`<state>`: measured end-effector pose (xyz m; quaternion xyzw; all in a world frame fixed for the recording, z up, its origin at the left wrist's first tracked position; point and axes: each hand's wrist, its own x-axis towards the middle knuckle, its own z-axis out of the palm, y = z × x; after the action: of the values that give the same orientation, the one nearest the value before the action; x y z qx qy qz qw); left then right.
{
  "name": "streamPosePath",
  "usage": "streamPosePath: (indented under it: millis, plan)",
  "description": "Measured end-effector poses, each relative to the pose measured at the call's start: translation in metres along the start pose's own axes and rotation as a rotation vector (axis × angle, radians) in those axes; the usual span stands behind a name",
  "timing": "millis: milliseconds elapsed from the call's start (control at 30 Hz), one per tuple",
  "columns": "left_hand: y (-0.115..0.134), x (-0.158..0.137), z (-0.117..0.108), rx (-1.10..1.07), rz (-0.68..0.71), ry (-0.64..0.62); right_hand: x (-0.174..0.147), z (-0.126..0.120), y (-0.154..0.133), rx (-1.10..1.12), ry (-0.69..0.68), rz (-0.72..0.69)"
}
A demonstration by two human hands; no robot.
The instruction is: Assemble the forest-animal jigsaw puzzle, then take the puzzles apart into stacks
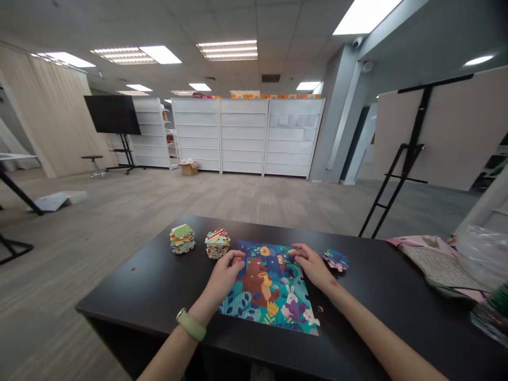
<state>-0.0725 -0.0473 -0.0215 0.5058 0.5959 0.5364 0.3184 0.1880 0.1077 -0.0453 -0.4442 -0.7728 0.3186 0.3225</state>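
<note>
A partly assembled jigsaw puzzle [260, 283] with a brown bear, a white rabbit and blue-green plants lies flat on the dark table [159, 296]. My left hand [227, 272] rests at its upper left edge, fingertips on the pieces. On the upper right part is my right hand [313, 265], fingers stretched over the picture. Both hands look open, and I see nothing held in either. Just right of my right hand sits a small pile of blue and pink puzzle pieces [336, 260]. The puzzle's right edge shows knobs and notches.
Two stacks of puzzle pieces, one green-topped [182, 239] and one red-and-white-topped [217, 244], stand left of the puzzle. A small brown bit [320, 309] lies near its right edge. A patterned cloth bag [436, 262] and clear plastic [482, 254] occupy the table's right end.
</note>
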Motion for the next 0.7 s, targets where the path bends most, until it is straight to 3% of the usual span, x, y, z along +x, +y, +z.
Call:
streamPosePath:
  millis: [267,533,700]
  plan:
    - [-0.008,0.030,0.020,-0.012,-0.120,0.005,0.003,-0.006,0.008,0.150,0.061,0.036]
    - [-0.019,0.058,0.026,0.061,-0.051,-0.077,0.004,-0.007,0.012,0.185,0.088,0.021]
    - [-0.024,0.057,0.030,0.051,0.040,-0.044,0.004,-0.005,0.011,0.160,0.085,-0.007]
